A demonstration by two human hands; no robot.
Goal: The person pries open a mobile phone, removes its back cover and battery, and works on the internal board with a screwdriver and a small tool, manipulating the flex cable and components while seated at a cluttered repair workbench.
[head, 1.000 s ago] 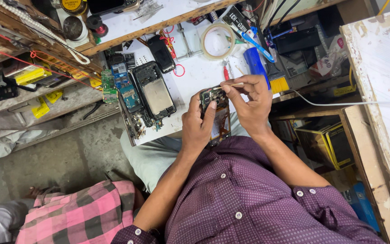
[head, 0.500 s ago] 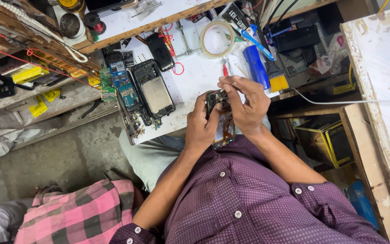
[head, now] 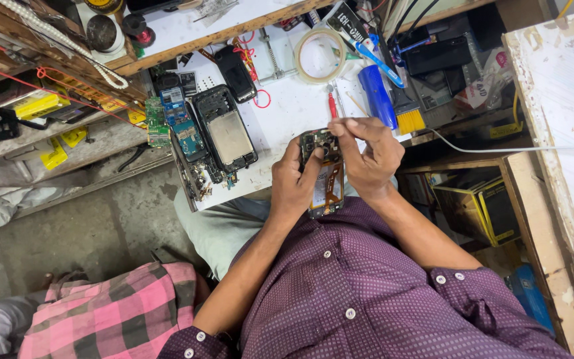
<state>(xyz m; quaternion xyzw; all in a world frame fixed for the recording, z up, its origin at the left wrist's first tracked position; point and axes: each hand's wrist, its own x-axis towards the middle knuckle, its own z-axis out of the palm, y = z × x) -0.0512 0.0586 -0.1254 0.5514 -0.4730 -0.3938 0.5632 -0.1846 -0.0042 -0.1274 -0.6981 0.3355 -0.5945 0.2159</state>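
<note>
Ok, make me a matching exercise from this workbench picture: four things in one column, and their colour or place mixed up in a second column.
Things:
1. roll of tape
2. brush
3. opened phone
4. checked cloth

Descriptions:
A. pink and grey, lower left
B. held between the left hand and right hand
C. blue handle, yellow bristles
D. pale ring lying flat on the white bench top

Pairs: 1-D, 2-C, 3-B, 4-A
</note>
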